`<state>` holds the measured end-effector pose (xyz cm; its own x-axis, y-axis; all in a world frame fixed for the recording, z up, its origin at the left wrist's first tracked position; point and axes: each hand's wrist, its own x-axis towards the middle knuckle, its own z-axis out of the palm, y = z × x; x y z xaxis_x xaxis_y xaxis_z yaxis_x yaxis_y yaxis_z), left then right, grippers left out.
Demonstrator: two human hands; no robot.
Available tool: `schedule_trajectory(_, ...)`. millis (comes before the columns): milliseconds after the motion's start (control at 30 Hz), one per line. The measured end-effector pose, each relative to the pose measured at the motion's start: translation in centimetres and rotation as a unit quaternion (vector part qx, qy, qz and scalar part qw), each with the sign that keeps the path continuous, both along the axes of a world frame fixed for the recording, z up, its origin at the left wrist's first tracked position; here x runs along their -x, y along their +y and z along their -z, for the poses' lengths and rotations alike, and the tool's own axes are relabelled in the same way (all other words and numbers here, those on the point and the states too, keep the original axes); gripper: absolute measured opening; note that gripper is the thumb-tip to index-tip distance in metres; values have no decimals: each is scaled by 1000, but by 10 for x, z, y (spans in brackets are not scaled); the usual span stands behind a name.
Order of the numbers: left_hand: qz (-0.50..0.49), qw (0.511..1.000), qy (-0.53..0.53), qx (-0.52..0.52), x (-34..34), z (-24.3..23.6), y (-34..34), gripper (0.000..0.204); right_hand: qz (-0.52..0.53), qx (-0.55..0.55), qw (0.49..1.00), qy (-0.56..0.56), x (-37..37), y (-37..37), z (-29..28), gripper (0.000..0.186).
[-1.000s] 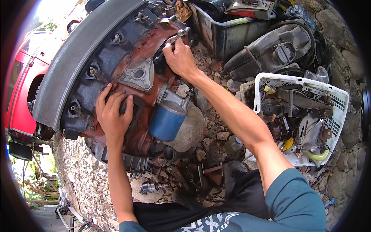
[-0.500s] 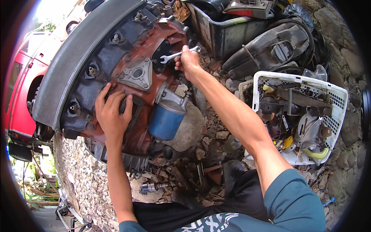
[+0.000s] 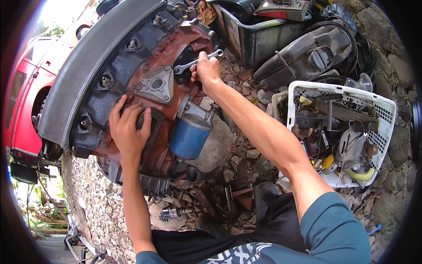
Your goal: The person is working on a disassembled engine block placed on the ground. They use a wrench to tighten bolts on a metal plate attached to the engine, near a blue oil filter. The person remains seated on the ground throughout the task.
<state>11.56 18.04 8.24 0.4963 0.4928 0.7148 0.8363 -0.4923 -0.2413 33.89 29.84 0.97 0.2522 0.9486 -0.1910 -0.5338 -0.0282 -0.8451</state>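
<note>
My right hand (image 3: 206,70) is closed around a combination wrench (image 3: 188,66). The wrench's open end lies at the edge of a black cover plate (image 3: 186,53) bolted to the reddish-brown engine block (image 3: 151,66); whether it sits on a bolt I cannot tell. Its ring end points up and right past my fist. My left hand (image 3: 129,130) rests on the block with fingers spread, holding nothing. Between the hands is a grey three-cornered flange (image 3: 154,84) with a round hole. A blue oil filter (image 3: 190,140) hangs below it on a metal housing.
A white plastic crate (image 3: 290,103) of metal parts stands at right. Behind it are a black tank-like part (image 3: 303,53) and a dark bin (image 3: 255,39). Stones and a toothed shaft (image 3: 176,213) lie below. A red vehicle (image 3: 33,105) is at far left.
My right hand has moved slightly left and down with the wrench, whose open end has shifted down and left along the cover plate. My left hand stays in place.
</note>
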Motion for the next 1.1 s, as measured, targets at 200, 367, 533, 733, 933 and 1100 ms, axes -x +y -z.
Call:
schedule_trajectory(200, 0, 1000, 0, 6, 1, -1, 0, 11, 107, -147, 945, -273, 0, -13, -3, 30)
schedule_trajectory(367, -4, 1000, 2, 8, 0, -1, -1, 11, 114, -274, 907, -299, -8, -20, 0, 24)
schedule_trajectory(533, 1, 1000, -3, 11, -1, -1, -1, 12, 85, -133, 974, -163, -18, 3, -7, 29)
schedule_trajectory(733, -4, 1000, 3, 2, 1, 0, 0, 12, -38, 81, 989, 116, -27, 23, 22, 25)
schedule_trajectory(933, 3, 1000, -1, 7, -2, -1, 0, 12, -102, 129, 961, 220, -15, 30, 40, 21)
schedule_trajectory(1100, -6, 1000, 6, 5, -2, -1, -1, 12, -113, 123, 955, 247, -11, 31, 29, 17)
